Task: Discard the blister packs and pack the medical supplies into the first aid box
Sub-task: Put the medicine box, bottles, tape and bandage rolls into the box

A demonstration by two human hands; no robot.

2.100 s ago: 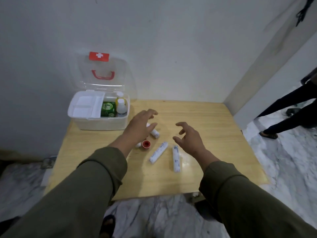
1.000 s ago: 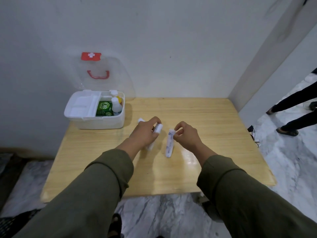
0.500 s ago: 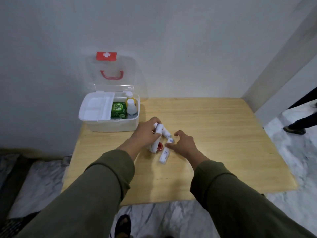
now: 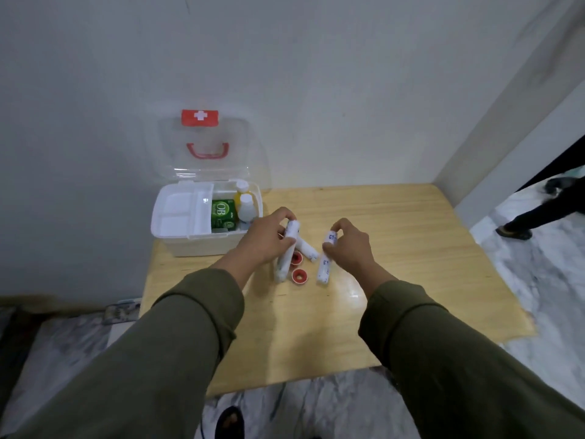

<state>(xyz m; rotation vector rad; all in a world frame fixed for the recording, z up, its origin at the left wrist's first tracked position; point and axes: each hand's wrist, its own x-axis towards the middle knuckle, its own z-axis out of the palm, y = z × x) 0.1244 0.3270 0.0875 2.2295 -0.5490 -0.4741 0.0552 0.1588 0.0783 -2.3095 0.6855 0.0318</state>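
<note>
The white first aid box [image 4: 177, 242] stands open at the table's back left, its clear lid [image 4: 209, 153] up against the wall. Inside are a white tray insert, a green carton [image 4: 223, 215] and two small bottles [image 4: 246, 205]. My left hand [image 4: 269, 239] grips a white bandage roll [image 4: 285, 258] held upright and tilted. My right hand [image 4: 348, 245] pinches the top of a second white roll [image 4: 324, 267] that hangs down toward the table. A third roll [image 4: 307, 250] lies between them. Two red tape rolls [image 4: 299, 276] rest on the wood below.
The wooden table [image 4: 411, 248] sits in a wall corner; its right and near edges drop to a marble floor. A person's legs [image 4: 538, 213] are at the far right. My foot [image 4: 229, 423] shows under the near edge.
My right hand has taken hold of the second roll and raised its top end off the table. My left hand keeps its roll. The camera has shifted slightly.
</note>
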